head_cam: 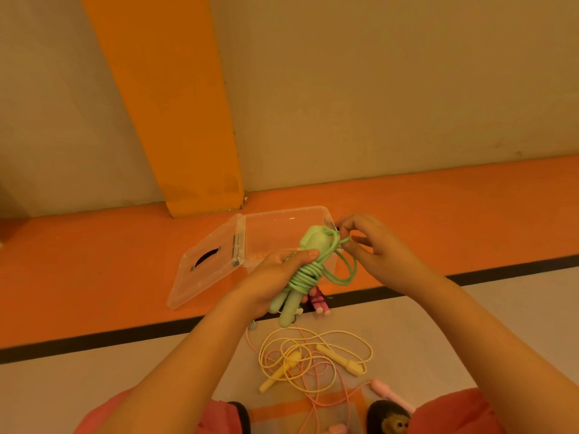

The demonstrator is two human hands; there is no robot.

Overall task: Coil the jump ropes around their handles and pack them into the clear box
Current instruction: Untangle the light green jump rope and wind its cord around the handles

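My left hand [275, 277] grips the two green handles of a green jump rope [305, 270], held together above the floor with several turns of cord wound round their middle. My right hand [372, 245] pinches the loose end of the green cord beside the handle tops, and a slack loop hangs below it. The clear box [282, 220] stands open on the orange floor behind the hands, its lid [200, 267] folded out to the left. A yellow jump rope [313, 355] lies uncoiled on the grey floor below. A pink jump rope [391, 393] lies partly under it.
A dark pink rope bundle [319, 300] lies on the black floor line under the green handles. An orange pillar [175, 120] and beige wall stand behind the box. My knees in pink and my black shoes [387, 415] fill the bottom edge.
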